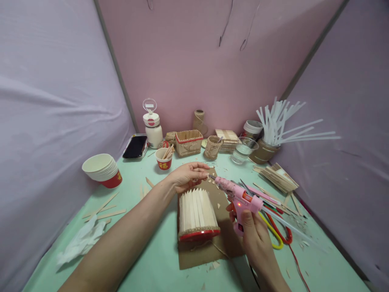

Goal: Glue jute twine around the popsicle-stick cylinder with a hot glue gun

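Note:
My right hand is wrapped round the handle of a pink hot glue gun with a clear glue stick in its back and a lit orange light. The gun's metal nozzle points left at the fingertips of my left hand. Those fingers are pinched on a small pale piece, too small to name for sure. Below my left hand, a cup-like body of pointed wooden sticks lies on its side, its red base and twine trim facing me. Under it is a brown cardboard sheet, with wood chips on it.
Paper cups are stacked at left, near a crumpled tissue. Along the back stand a bottle, a red-rimmed basket and a plastic cup of water. Glue sticks fan out at right, above scissors and wooden sticks.

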### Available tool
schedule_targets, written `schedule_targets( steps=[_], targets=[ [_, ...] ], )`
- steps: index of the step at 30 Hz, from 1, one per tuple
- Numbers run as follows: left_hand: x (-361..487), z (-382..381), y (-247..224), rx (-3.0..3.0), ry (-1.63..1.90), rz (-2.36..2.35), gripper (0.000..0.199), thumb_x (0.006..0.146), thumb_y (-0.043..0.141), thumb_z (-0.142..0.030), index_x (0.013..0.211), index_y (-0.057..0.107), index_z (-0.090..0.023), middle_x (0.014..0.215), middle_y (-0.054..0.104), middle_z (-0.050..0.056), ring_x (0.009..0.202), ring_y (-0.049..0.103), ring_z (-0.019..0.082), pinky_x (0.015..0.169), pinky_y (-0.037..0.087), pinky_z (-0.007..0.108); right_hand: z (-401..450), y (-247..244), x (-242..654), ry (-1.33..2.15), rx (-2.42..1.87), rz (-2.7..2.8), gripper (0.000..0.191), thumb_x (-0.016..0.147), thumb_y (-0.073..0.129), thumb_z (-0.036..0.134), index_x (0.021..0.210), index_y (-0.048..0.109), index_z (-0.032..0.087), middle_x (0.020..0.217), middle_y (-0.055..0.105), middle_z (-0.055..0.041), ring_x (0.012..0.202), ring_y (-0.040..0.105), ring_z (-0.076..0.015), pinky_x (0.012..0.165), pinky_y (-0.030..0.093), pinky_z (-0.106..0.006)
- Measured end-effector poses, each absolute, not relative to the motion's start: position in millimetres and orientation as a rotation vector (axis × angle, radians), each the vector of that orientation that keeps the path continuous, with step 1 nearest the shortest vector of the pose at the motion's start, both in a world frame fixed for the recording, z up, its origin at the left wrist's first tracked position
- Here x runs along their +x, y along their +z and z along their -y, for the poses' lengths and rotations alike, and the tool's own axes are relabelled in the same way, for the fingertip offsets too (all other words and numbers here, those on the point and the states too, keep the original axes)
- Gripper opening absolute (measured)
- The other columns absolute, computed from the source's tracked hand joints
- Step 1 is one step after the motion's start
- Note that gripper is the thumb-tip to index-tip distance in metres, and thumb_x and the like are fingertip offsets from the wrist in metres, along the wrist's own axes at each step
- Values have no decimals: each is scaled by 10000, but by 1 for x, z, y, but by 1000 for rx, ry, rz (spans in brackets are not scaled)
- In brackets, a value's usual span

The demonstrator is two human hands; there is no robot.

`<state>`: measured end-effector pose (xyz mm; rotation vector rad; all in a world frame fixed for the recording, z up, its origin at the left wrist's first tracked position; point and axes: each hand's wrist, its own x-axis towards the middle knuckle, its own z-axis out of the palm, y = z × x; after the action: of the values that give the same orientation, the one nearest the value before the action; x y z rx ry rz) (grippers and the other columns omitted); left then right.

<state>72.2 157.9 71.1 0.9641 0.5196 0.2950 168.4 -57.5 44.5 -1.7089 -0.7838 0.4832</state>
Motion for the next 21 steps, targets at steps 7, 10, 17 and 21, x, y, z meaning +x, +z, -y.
schedule_targets(
  steps=[7,10,17,21],
  targets=[
    [73,-158,71,974,329,-545,350,576,830,-155,878,653,-151,709,624,1,630,567,65,573,379,186,58,45,169,516,-1713,776,592,832,416,664,908,691,145,743,647,-81,619,568,-161,545,492,-254],
    [73,-157,73,970,342,-548,341,584,824,-152,874,645,-154,711,635,-2,617,571,58,575,380,179,58,47,168,521,-1711,773,611,826,404,683,893,687,145,756,655,-89,614,568,-160,540,491,-255],
    [74,-156,74,962,370,-544,334,580,826,-155,856,639,-149,686,632,-10,600,574,54,574,386,173,56,51,168,523,-1713,792,630,814,391,704,869,674,144,704,622,-69,569,535,-145,514,470,-249],
    [74,-157,74,960,387,-559,361,562,838,-149,860,635,-150,698,625,-16,629,585,56,604,402,183,58,51,167,533,-1722,829,594,841,382,669,889,665,148,627,560,-29,562,519,-144,501,448,-240]
  ],
)
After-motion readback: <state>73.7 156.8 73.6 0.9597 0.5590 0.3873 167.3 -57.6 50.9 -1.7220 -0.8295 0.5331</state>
